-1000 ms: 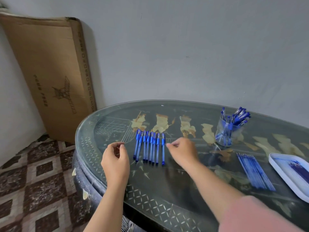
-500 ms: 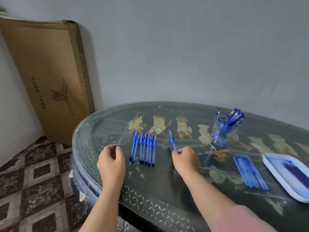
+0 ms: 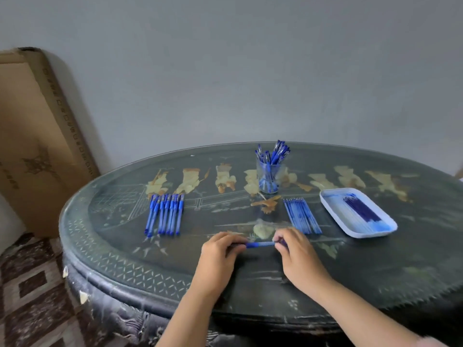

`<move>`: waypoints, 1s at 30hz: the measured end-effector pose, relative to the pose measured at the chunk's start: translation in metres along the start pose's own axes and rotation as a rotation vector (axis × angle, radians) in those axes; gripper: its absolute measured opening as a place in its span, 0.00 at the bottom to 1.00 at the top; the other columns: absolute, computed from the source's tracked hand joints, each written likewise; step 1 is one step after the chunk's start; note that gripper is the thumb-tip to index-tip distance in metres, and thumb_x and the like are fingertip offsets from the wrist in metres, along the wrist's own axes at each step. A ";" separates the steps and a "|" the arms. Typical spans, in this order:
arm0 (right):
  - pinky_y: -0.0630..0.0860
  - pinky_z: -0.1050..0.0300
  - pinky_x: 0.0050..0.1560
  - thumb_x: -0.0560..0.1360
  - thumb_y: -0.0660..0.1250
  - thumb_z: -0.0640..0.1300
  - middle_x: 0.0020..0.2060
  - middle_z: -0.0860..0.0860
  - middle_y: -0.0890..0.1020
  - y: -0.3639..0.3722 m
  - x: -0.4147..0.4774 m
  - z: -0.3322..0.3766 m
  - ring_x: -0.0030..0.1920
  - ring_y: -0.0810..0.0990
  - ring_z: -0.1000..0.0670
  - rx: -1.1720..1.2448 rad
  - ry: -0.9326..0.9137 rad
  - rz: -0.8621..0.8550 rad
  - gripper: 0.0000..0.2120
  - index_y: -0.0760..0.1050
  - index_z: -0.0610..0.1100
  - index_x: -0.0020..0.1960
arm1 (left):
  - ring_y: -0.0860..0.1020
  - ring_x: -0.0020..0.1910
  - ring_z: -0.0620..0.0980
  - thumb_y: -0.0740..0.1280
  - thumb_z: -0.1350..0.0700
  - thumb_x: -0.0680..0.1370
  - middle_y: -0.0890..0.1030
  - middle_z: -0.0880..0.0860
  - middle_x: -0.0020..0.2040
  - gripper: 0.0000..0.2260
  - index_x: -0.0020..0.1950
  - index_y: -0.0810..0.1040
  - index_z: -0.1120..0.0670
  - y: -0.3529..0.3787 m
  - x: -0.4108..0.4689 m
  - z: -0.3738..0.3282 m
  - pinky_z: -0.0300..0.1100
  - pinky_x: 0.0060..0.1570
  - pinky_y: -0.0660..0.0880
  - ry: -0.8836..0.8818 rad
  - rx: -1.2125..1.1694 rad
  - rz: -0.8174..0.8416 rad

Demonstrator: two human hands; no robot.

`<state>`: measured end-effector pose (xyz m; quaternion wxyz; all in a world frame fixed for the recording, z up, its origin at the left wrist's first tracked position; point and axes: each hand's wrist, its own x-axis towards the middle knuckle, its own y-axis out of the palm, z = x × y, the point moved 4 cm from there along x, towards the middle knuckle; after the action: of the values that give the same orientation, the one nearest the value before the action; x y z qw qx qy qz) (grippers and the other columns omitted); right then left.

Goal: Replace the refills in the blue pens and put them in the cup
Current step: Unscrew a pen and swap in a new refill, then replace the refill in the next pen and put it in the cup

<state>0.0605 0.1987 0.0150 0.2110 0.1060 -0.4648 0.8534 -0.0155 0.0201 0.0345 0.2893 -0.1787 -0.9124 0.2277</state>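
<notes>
The blue pen point(image 3: 260, 244) is held level between both hands, low over the near part of the table point(image 3: 375, 266); whether it touches the glass I cannot tell. The table is a large dark oval with a glass top, and a big cardboard box point(image 3: 32, 136) leans on the wall at its left. On the right side of the table lies a white tray point(image 3: 335, 206) with dark refills point(image 3: 360, 209) inside. A row of pens point(image 3: 165, 214) lies side by side on the left, well apart from the tray. The loose refills point(image 3: 302, 216) lie together just beside the tray. The clear cup point(image 3: 269, 176) stands upright at the back, with pens in it. The left hand point(image 3: 218, 254) has its fingers curled around the left end of the pen. The right hand point(image 3: 298, 254) pinches the right end with bent fingers.
</notes>
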 end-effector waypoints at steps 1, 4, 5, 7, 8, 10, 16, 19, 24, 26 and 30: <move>0.70 0.58 0.52 0.77 0.65 0.43 0.47 0.57 0.74 0.001 -0.003 0.000 0.49 0.72 0.55 -0.025 -0.044 0.000 0.04 0.73 0.51 0.50 | 0.78 0.49 0.35 0.74 0.64 0.72 0.82 0.41 0.46 0.09 0.47 0.85 0.51 0.002 -0.002 -0.003 0.26 0.52 0.71 -0.019 -0.002 -0.010; 0.70 0.55 0.49 0.77 0.58 0.60 0.46 0.60 0.78 0.004 -0.007 0.011 0.47 0.73 0.52 -0.236 -0.172 -0.008 0.15 0.76 0.56 0.57 | 0.78 0.48 0.34 0.74 0.64 0.71 0.82 0.40 0.45 0.09 0.47 0.85 0.50 0.005 -0.004 -0.006 0.24 0.50 0.69 -0.031 0.013 0.006; 0.70 0.55 0.45 0.77 0.57 0.60 0.43 0.59 0.78 0.004 -0.007 0.013 0.44 0.73 0.51 -0.289 -0.218 -0.045 0.15 0.77 0.57 0.56 | 0.78 0.48 0.35 0.75 0.63 0.71 0.82 0.41 0.44 0.10 0.47 0.85 0.49 0.004 -0.004 -0.007 0.24 0.49 0.70 -0.035 0.013 0.009; 0.67 0.55 0.40 0.77 0.56 0.57 0.39 0.59 0.77 0.002 -0.005 0.017 0.40 0.73 0.49 -0.321 -0.258 -0.132 0.13 0.78 0.57 0.50 | 0.78 0.48 0.36 0.75 0.62 0.72 0.83 0.41 0.44 0.09 0.47 0.85 0.49 0.004 -0.005 -0.008 0.24 0.49 0.70 -0.042 0.024 0.007; 0.66 0.54 0.41 0.77 0.56 0.55 0.38 0.59 0.77 0.001 -0.005 0.017 0.39 0.73 0.50 -0.326 -0.261 -0.160 0.12 0.78 0.57 0.48 | 0.78 0.49 0.36 0.75 0.62 0.72 0.83 0.42 0.45 0.09 0.48 0.85 0.50 0.005 -0.005 -0.008 0.24 0.50 0.69 -0.035 0.041 0.011; 0.64 0.52 0.47 0.78 0.59 0.51 0.37 0.59 0.77 0.001 -0.007 0.016 0.39 0.75 0.51 -0.329 -0.266 -0.184 0.09 0.77 0.55 0.46 | 0.77 0.50 0.34 0.72 0.62 0.74 0.82 0.41 0.45 0.07 0.49 0.85 0.52 0.008 -0.006 -0.008 0.23 0.50 0.68 -0.006 0.091 0.032; 0.59 0.52 0.47 0.77 0.63 0.48 0.35 0.60 0.78 -0.004 -0.009 0.018 0.38 0.74 0.52 -0.315 -0.287 -0.260 0.06 0.77 0.54 0.43 | 0.74 0.37 0.42 0.63 0.60 0.81 0.76 0.45 0.38 0.10 0.41 0.78 0.56 0.016 -0.006 -0.008 0.27 0.40 0.68 -0.069 0.180 0.096; 0.59 0.53 0.47 0.78 0.55 0.50 0.35 0.60 0.77 -0.005 -0.009 0.019 0.38 0.73 0.52 -0.335 -0.288 -0.269 0.13 0.77 0.55 0.43 | 0.71 0.35 0.43 0.60 0.59 0.82 0.74 0.47 0.37 0.12 0.39 0.73 0.55 0.017 -0.006 -0.008 0.29 0.38 0.67 -0.100 0.197 0.117; 0.60 0.52 0.46 0.78 0.55 0.50 0.35 0.60 0.77 -0.005 -0.009 0.021 0.38 0.72 0.53 -0.350 -0.310 -0.306 0.12 0.77 0.55 0.43 | 0.72 0.35 0.43 0.57 0.56 0.83 0.75 0.46 0.37 0.15 0.42 0.77 0.61 0.015 -0.006 -0.009 0.28 0.37 0.66 -0.147 0.175 0.103; 0.60 0.52 0.46 0.78 0.56 0.49 0.35 0.60 0.77 -0.006 -0.010 0.022 0.38 0.72 0.53 -0.355 -0.328 -0.322 0.11 0.77 0.55 0.44 | 0.74 0.36 0.39 0.57 0.56 0.83 0.76 0.44 0.37 0.16 0.43 0.79 0.60 0.013 -0.007 -0.011 0.26 0.39 0.66 -0.167 0.159 0.090; 0.61 0.52 0.48 0.79 0.57 0.49 0.35 0.59 0.76 -0.006 -0.012 0.024 0.39 0.73 0.52 -0.375 -0.373 -0.350 0.11 0.77 0.54 0.46 | 0.74 0.36 0.38 0.56 0.54 0.84 0.77 0.45 0.36 0.17 0.39 0.78 0.53 0.012 -0.007 -0.012 0.26 0.39 0.66 -0.211 0.129 0.080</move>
<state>0.0739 0.1787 0.0280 0.2819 0.2982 -0.6195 0.6692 -0.0005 0.0300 0.0336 0.1930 -0.1710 -0.9135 0.3148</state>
